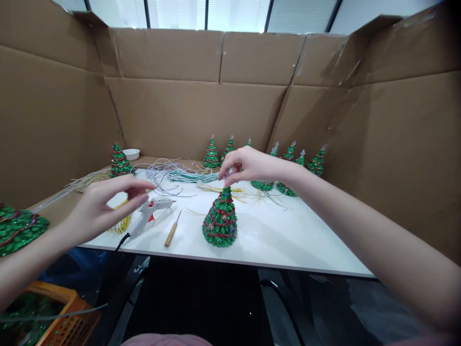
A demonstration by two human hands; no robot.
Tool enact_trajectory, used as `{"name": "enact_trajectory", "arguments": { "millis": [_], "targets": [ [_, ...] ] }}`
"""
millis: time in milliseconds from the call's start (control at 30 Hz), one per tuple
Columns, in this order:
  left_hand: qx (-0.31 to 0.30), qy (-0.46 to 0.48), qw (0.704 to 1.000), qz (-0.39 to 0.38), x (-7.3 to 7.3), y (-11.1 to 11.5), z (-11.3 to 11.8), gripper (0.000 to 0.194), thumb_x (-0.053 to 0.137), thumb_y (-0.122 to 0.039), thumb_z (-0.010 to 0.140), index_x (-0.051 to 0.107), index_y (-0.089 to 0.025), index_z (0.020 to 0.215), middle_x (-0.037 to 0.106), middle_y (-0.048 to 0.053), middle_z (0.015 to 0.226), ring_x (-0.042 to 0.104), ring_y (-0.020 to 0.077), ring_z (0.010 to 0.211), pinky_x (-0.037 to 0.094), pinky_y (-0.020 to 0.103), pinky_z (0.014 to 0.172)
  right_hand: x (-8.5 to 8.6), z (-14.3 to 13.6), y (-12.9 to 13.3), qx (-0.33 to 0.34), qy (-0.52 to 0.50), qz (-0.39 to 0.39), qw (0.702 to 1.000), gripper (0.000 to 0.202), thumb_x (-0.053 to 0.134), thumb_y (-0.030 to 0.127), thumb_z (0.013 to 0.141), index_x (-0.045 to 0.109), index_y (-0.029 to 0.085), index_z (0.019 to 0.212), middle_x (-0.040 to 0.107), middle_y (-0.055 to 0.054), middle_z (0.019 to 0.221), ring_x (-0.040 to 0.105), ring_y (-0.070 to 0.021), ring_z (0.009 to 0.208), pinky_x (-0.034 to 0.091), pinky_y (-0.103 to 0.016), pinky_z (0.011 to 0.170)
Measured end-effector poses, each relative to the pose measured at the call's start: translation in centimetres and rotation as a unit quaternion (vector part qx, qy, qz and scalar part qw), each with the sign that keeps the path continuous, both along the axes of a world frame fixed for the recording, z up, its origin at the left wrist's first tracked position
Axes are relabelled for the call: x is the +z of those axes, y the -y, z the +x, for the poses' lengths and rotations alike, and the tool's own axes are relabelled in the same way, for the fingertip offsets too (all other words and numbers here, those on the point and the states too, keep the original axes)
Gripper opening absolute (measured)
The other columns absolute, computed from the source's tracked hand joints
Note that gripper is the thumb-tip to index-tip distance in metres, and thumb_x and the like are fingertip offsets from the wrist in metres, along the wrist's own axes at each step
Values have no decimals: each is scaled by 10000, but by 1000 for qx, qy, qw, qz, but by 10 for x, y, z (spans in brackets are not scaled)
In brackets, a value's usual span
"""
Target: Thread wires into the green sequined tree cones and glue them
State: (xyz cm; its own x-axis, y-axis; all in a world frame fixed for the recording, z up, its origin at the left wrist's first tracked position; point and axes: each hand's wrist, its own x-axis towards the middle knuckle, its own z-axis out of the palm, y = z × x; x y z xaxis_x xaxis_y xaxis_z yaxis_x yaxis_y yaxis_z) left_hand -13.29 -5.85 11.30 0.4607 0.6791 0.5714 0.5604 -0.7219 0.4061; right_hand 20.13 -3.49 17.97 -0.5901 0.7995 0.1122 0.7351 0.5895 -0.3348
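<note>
A small green tree [220,221] with red garland stands upright near the table's front edge. My right hand [245,166] is over its top, thumb and fingers pinched on a small clear ornament [229,174] at the tip. To the left, my left hand [115,202] hovers with thumb and fingers apart and nothing between them. Beyond its fingertips lies a white glue gun [154,205] with a red trigger. An awl [173,234] with a wooden handle rests on the table between the glue gun and the tree.
Several finished trees [287,168] line the back right; another tree [119,161] stands back left beside a white bowl [131,154]. Bundles of green wires [190,177] cross the white table [288,240]. Cardboard walls [187,105] surround it. An orange crate [74,312] sits lower left.
</note>
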Motion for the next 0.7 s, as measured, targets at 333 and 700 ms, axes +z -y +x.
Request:
{"name": "enact_trajectory", "arguments": {
  "millis": [333,700],
  "targets": [
    [173,-78,976,-102,-85,-1,-53,475,480,-569,868,651,-198,1109,720,67,962,656,229,805,514,271,592,-12,16,-2,-11,-114,-50,992,353,699,365,775,723,174,1071,727,-66,866,668,-181,787,501,-314,688],
    [239,-150,954,-96,-115,-35,-17,527,412,-637,823,614,-150,805,627,74,725,602,237,702,412,312,630,-18,13,-5,-17,-137,-12,990,266,664,380,789,711,136,885,704,-64,738,618,-148,662,483,-303,616]
  ]
}}
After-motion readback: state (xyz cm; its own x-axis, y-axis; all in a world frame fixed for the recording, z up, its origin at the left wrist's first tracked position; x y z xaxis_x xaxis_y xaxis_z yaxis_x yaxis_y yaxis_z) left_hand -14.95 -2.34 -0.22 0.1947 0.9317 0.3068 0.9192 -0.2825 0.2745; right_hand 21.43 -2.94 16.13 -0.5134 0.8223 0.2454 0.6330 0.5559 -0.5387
